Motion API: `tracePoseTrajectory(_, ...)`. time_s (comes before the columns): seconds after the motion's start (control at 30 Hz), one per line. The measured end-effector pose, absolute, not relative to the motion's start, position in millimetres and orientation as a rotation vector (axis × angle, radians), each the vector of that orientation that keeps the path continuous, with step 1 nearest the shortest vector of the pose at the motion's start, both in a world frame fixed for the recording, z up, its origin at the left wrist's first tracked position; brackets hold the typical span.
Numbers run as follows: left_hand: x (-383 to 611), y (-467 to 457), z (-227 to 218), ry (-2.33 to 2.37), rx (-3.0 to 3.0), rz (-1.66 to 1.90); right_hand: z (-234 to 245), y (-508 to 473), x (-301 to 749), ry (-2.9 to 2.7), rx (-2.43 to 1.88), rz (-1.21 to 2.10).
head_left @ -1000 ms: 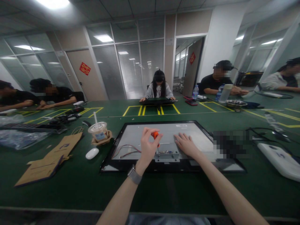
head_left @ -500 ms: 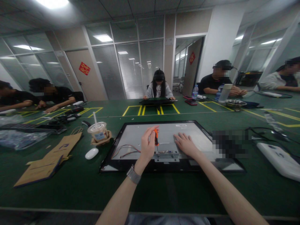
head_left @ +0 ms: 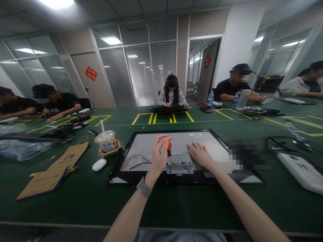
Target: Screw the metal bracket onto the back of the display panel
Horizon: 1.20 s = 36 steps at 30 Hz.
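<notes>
Over the flat metal panel point(head_left: 202, 139), left hand point(head_left: 159, 155) pinches an orange screwdriver point(head_left: 169, 149).

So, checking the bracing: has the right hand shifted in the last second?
No; the right hand rests flat beside the metal bracket, as before.

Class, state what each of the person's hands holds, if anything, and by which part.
The left hand grips an orange screwdriver by its handle, shaft pointing down. The right hand holds nothing; it lies flat on the monitor back.
</notes>
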<state>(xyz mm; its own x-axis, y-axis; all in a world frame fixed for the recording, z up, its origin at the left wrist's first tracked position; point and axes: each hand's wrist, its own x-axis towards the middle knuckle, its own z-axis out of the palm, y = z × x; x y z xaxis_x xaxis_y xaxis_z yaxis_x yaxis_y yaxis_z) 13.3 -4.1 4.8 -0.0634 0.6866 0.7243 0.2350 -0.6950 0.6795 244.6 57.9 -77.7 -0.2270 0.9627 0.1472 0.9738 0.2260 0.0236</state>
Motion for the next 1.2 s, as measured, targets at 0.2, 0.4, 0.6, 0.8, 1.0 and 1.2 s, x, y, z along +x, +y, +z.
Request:
tracePoseTrajectory(0.2,13.7,-3.9,3.9,0.891,1.745,1.605,-77.7,59.2,246.1,-2.393,-1.888,-0.149)
tracePoseTrajectory(0.4,13.6,-1.4,6.1,0.939,1.76,1.734,-80.1,59.9,246.3,-2.384,-1.886,-0.173)
tracePoseTrajectory(0.6,11.3,-3.2,9.4,0.982,1.769,1.805,-81.5,60.4,247.0,-2.393,-1.867,-0.197)
tracePoseTrajectory(0.8,9.6,-0.2,8.1,0.803,1.611,1.63,-78.9,58.9,246.0,-2.406,-1.876,-0.189)
tracePoseTrajectory(1.0,11.0,-0.2,8.3,0.861,1.639,1.667,-78.5,58.2,245.2,-2.383,-1.871,-0.169)
tracePoseTrajectory(1.2,13.5,-5.4,11.6,0.999,1.694,1.84,-78.7,58.5,245.8,-2.391,-1.886,-0.16)
